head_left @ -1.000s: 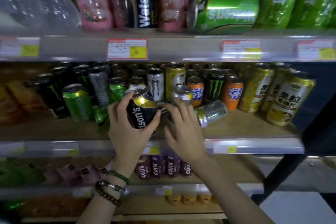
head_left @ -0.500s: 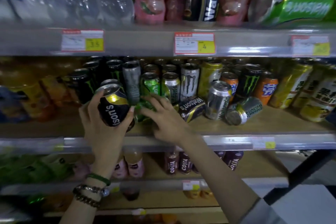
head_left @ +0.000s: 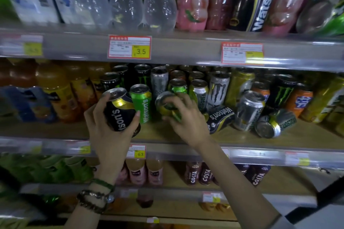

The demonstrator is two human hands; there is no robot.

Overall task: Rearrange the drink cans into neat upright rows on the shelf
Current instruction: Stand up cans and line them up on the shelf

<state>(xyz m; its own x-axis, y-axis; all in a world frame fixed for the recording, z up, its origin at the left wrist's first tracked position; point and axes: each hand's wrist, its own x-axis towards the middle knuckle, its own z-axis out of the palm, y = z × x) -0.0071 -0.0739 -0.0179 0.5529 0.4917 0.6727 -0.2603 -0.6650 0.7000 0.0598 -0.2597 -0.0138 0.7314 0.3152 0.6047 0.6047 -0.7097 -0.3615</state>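
Black cylindrical can (head_left: pixel 121 113) fills left hand (head_left: pixel 109 130); right hand (head_left: pixel 188 119) seemingly grips another.

Left hand (head_left: pixel 109 128) grips a black can (head_left: pixel 121 109), tilted, off the shelf (head_left: pixel 242 137). Right hand (head_left: pixel 186 117) wraps a green can (head_left: pixel 167 105), tipped toward the viewer. An upright green can (head_left: pixel 142 102) stands between them. To the right: a black can on its side (head_left: pixel 219 117), a leaning silver can (head_left: pixel 249 109), a toppled silver can (head_left: pixel 275 123).

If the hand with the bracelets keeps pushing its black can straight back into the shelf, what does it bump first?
Probably the upright green Watson's can just behind the black can in the left hand, though depth is hard to judge.
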